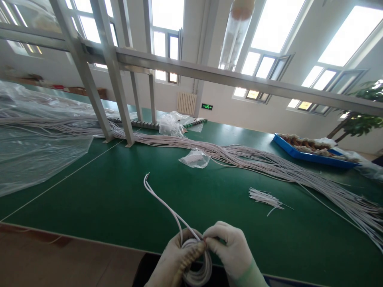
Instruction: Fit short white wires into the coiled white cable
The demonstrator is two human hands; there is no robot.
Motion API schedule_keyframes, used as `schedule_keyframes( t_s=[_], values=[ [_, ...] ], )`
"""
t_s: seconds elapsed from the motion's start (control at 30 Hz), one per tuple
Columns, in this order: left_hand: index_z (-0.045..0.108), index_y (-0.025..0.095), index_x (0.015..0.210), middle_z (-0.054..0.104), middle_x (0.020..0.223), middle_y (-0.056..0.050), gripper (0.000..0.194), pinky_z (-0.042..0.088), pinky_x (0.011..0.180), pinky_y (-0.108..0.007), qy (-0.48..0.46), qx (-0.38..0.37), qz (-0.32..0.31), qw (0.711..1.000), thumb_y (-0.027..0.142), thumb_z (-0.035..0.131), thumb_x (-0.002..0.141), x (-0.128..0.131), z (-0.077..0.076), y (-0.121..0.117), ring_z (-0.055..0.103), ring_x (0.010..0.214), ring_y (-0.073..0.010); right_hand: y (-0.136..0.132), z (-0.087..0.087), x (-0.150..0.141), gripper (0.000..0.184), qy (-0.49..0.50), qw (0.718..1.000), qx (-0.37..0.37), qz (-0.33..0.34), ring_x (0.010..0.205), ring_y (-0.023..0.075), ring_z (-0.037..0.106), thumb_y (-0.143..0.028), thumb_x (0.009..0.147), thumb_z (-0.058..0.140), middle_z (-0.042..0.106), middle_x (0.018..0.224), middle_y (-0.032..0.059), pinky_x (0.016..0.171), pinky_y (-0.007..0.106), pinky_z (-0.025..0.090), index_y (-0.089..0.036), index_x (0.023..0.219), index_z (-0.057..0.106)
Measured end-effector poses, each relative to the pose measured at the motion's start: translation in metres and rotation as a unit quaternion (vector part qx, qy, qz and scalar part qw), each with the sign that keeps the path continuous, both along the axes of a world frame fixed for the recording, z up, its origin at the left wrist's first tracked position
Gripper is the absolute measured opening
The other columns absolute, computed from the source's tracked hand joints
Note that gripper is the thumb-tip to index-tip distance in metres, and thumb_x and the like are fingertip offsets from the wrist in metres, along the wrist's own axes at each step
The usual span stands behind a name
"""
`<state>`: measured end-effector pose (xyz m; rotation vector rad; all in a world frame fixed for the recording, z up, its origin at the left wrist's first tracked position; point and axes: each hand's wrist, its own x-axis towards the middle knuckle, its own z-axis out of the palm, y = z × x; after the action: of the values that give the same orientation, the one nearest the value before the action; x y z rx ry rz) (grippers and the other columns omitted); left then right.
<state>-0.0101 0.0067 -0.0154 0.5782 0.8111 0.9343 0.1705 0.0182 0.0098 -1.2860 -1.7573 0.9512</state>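
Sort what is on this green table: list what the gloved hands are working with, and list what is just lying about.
In hand:
- coil of white cable, gripped by the left hand
- its two loose cable ends
- right hand, pinching the coil's top

Lying about:
- long bundle of white cables
- small pile of short ties
- small plastic bag
- blue tray
- clear plastic sheet

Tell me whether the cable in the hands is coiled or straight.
Coiled: the white cable loops between left hand and right hand, two ends trailing free.

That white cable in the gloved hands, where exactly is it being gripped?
Both hands hold the coiled white cable: the left hand grips the coil's side, the right hand pinches its top, where the two loose ends run off.
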Motion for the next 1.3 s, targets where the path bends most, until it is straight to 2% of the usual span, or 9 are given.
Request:
schedule_keyframes(
  t_s=[0.3, 0.37, 0.47, 0.63, 0.83, 0.97, 1.1, 1.2, 1.3],
  values=[
    [0.069, 0.018, 0.097, 0.065, 0.091, -0.003, 0.038, 0.041, 0.074, -0.029, -0.057, -0.058, 0.004, 0.997, 0.029, 0.092, 0.069, -0.008, 0.025, -0.01, 0.056, 0.081, -0.017, 0.002, 0.006, -0.006, 0.017, 0.001, 1.0, -0.007, 0.003, 0.073, 0.0177, 0.066, -0.007, 0.078, 0.069, 0.069, 0.077, 0.0006, 0.067, 0.027, 0.051, -0.022, 0.079, 0.079],
    [0.068, 0.018, 0.098, 0.064, 0.088, -0.002, 0.035, 0.041, 0.072, -0.03, -0.053, -0.058, -0.001, 0.997, 0.031, 0.089, 0.073, -0.011, 0.028, -0.012, 0.056, 0.078, -0.017, 0.003, 0.009, -0.003, 0.013, 0.033, 0.999, -0.025, 0.034, 0.075, 0.0187, 0.068, -0.017, 0.087, 0.066, 0.071, 0.082, 0.0022, 0.069, 0.028, 0.054, -0.021, 0.086, 0.078],
    [0.065, 0.02, 0.098, 0.059, 0.078, 0.001, 0.028, 0.039, 0.068, -0.029, -0.058, -0.04, -0.002, 0.998, 0.032, 0.083, 0.079, -0.015, 0.03, -0.013, 0.052, 0.069, -0.0151, 0.002, 0.011, 0.002, 0.025, 0.095, 0.991, -0.046, 0.078, 0.08, 0.0201, 0.072, -0.031, 0.102, 0.05, 0.073, 0.094, 0.0059, 0.073, 0.032, 0.057, -0.02, 0.107, 0.072],
    [0.065, 0.021, 0.095, 0.056, 0.079, 0.002, 0.022, 0.039, 0.068, -0.029, -0.089, -0.049, -0.016, 0.995, 0.029, 0.08, 0.081, -0.018, 0.034, -0.013, 0.052, 0.07, -0.0148, -0.002, 0.009, 0.002, 0.013, -0.033, 0.994, 0.08, 0.064, 0.078, 0.0178, 0.067, -0.014, 0.093, 0.059, 0.067, 0.088, 0.0026, 0.07, 0.029, 0.053, -0.021, 0.092, 0.068],
    [0.065, 0.019, 0.093, 0.055, 0.08, 0.001, 0.022, 0.041, 0.076, -0.031, -0.083, -0.041, -0.014, 0.996, 0.028, 0.081, 0.08, -0.019, 0.04, -0.01, 0.052, 0.076, -0.0164, -0.005, 0.011, -0.001, 0.013, -0.137, 0.95, 0.261, 0.1, 0.075, 0.0189, 0.061, -0.016, 0.1, 0.054, 0.066, 0.088, 0.0042, 0.066, 0.03, 0.049, -0.022, 0.1, 0.065],
    [0.067, 0.017, 0.096, 0.06, 0.087, -0.002, 0.032, 0.042, 0.077, -0.032, -0.076, -0.053, -0.027, 0.995, 0.029, 0.088, 0.074, -0.02, 0.04, -0.012, 0.054, 0.08, -0.0174, 0.0, 0.012, 0.0, 0.017, -0.153, 0.948, 0.26, 0.105, 0.077, 0.02, 0.058, -0.026, 0.104, 0.051, 0.063, 0.091, 0.0053, 0.064, 0.031, 0.047, -0.023, 0.109, 0.067],
    [0.069, 0.015, 0.097, 0.061, 0.087, -0.003, 0.037, 0.041, 0.077, -0.031, -0.095, -0.058, -0.03, 0.993, 0.027, 0.092, 0.069, -0.015, 0.035, -0.009, 0.055, 0.081, -0.0166, 0.008, 0.016, 0.001, 0.02, -0.215, 0.933, 0.259, 0.126, 0.079, 0.0201, 0.055, -0.028, 0.103, 0.052, 0.061, 0.092, 0.0043, 0.065, 0.032, 0.044, -0.022, 0.091, 0.068],
    [0.07, 0.016, 0.098, 0.063, 0.085, -0.003, 0.044, 0.042, 0.076, -0.032, -0.086, -0.025, -0.046, 0.995, 0.028, 0.095, 0.064, -0.012, 0.025, 0.0, 0.056, 0.078, -0.0177, 0.012, 0.018, 0.004, 0.021, -0.267, 0.903, 0.291, 0.169, 0.076, 0.0192, 0.053, -0.024, 0.099, 0.049, 0.063, 0.09, 0.0034, 0.062, 0.032, 0.041, -0.022, 0.084, 0.063],
    [0.073, 0.02, 0.104, 0.069, 0.089, -0.004, 0.052, 0.046, 0.079, -0.037, -0.058, 0.039, -0.079, 0.994, 0.027, 0.098, 0.059, -0.015, 0.018, 0.005, 0.063, 0.088, -0.0258, 0.013, 0.018, 0.007, 0.02, -0.264, 0.889, 0.295, 0.23, 0.069, 0.0182, 0.055, -0.028, 0.099, 0.053, 0.064, 0.083, 0.0011, 0.061, 0.033, 0.045, -0.026, 0.08, 0.059]
  ],
)
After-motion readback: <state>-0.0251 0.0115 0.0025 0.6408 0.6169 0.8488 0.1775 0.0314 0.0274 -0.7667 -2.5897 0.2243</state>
